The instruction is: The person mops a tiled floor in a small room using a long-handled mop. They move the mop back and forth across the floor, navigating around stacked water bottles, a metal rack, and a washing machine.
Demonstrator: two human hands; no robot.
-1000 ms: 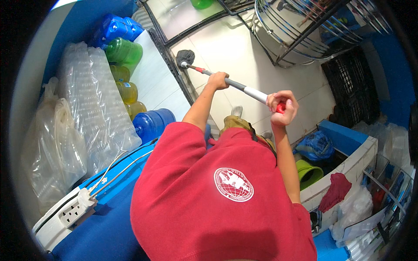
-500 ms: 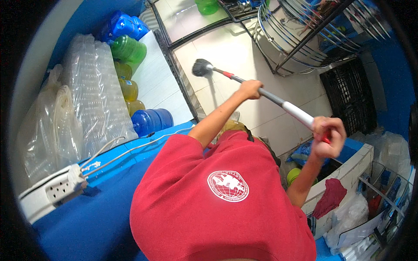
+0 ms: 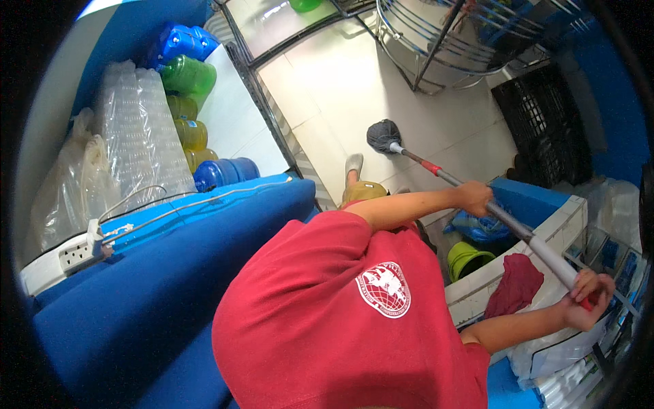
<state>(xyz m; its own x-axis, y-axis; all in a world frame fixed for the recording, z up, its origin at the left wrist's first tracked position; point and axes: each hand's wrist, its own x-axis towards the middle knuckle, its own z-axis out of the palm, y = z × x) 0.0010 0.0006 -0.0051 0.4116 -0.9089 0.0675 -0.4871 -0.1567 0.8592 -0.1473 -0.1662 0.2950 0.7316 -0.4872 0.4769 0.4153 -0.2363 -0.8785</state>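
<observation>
I grip a long-handled mop (image 3: 514,223) with both hands. Its dark grey head (image 3: 383,135) rests on the light tiled floor, and the shaft slants from there down to the right. My left hand (image 3: 475,198) is closed around the grey tube, partway along. Up at the white and red end of the handle, my right hand (image 3: 589,298) is wrapped on the grip. A shoe (image 3: 353,163) of mine shows on the floor, left of the mop head.
At the left, several large water bottles (image 3: 228,174) line a ledge beside plastic-wrapped clear cups (image 3: 139,129). A power strip (image 3: 75,255) lies near a blue surface. A wire rack (image 3: 443,51), black crates (image 3: 543,123) and a low tiled wall (image 3: 573,218) with a green bucket (image 3: 466,260) occupy the right.
The mop head has come nearer and to the right across the floor. Both hands have moved right and toward me, still holding the handle, and my body has turned a little.
</observation>
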